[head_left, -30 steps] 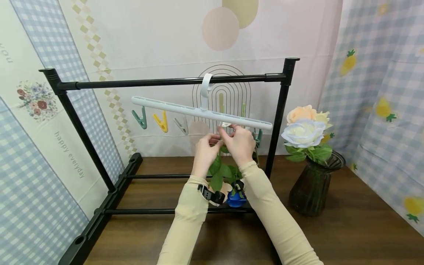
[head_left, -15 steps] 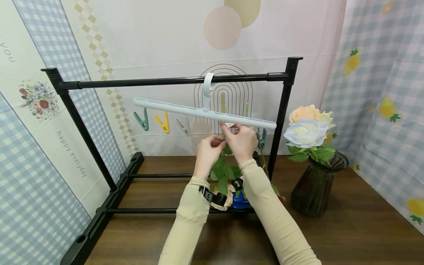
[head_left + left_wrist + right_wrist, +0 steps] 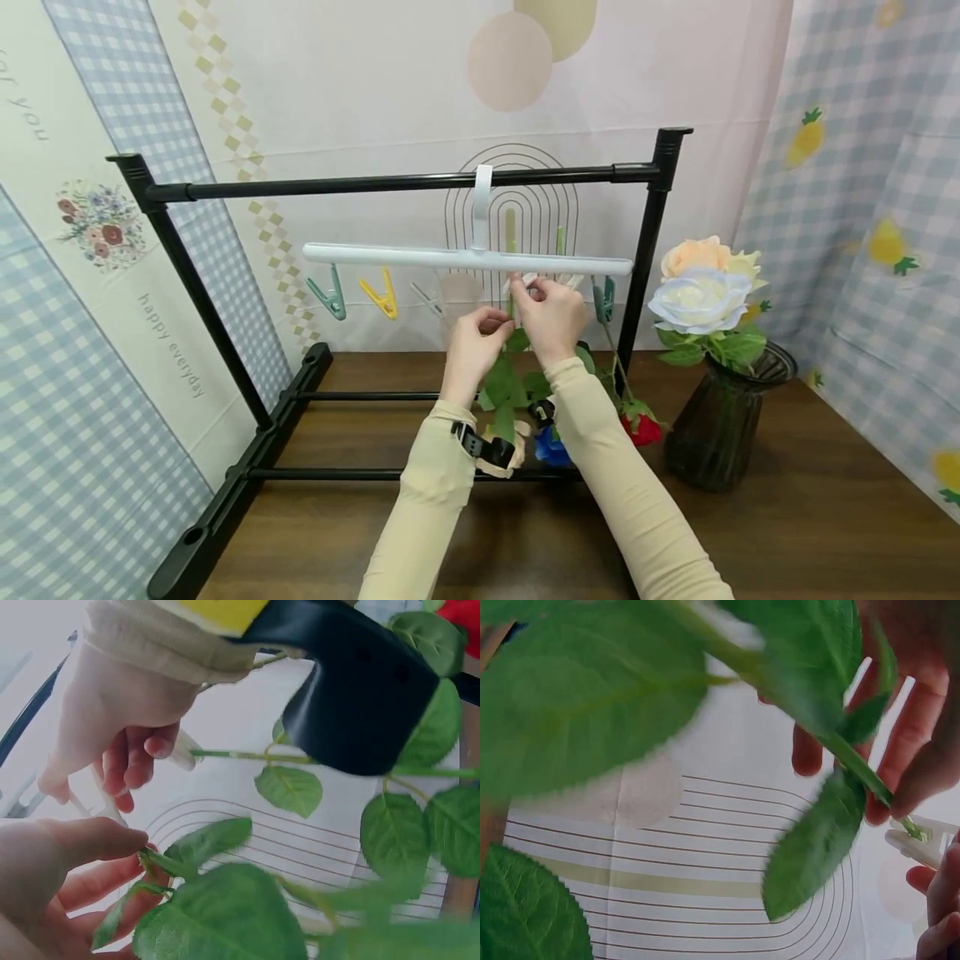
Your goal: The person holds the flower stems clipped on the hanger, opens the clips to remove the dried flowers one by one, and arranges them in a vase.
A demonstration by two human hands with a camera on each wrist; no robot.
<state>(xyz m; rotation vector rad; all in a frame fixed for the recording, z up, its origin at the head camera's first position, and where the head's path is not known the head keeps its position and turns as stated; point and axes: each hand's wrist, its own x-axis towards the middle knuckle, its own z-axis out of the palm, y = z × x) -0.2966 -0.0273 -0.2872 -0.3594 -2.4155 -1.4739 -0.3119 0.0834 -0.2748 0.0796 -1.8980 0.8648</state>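
A pale blue hanger (image 3: 390, 255) hangs by its hook from the black rack's top bar (image 3: 315, 185), nearly level, with clips along its underside. My left hand (image 3: 472, 348) pinches the green stem (image 3: 866, 776) of an artificial rose pointing head down. Beside it, my right hand (image 3: 553, 318) grips a white clip (image 3: 919, 840) under the hanger's right half. In the right wrist view the stem's end sits at the clip's mouth. Below the hands show green leaves (image 3: 504, 385), a peach rose (image 3: 510, 454) and a blue rose (image 3: 553, 448), partly hidden by wrists and sleeves.
A red rose (image 3: 643, 429) hangs head down from the green clip (image 3: 603, 300) at the hanger's right end. Green (image 3: 328, 293), yellow (image 3: 381, 295) and grey clips hang at left. A dark glass vase (image 3: 712, 433) with several roses (image 3: 705, 300) stands right of the rack.
The hanger has swung from tilted down at the right to nearly level. Both hands stay close together at the clip and stem. The red rose shows more fully.
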